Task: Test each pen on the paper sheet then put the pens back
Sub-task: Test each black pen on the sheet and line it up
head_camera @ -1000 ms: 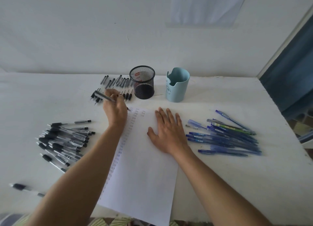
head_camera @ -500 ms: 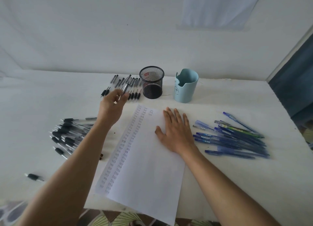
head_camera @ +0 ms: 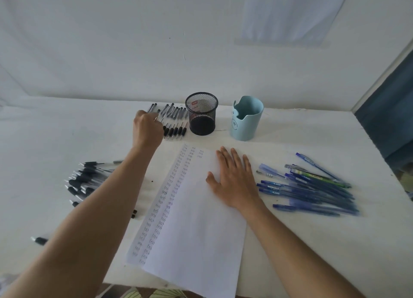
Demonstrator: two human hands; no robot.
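Head view of a pen-testing set-up on a white counter. The left hand reaches to the far side and rests over the left end of a row of clear pens with black sleeves, laid side by side just left of a black wire-mesh cup. Its fingers are curled down among the pens; whether the grip closes on one cannot be told. The right hand lies flat, fingers straight and slightly spread, grip open, pressing the upper right part of a white paper sheet. The sheet lies at the counter's near middle, turned at a slant, its near corner past the counter edge. It carries columns of small handwritten marks along its left side: two long, one short.

A pale blue plastic cup with a notched rim stands right of the mesh cup, apart from it. A loose heap of blue pens lies just right of the right hand. A heap of black-sleeved pens lies left of the sheet, partly hidden by the left forearm. One stray black-sleeved pen lies near the front left edge.
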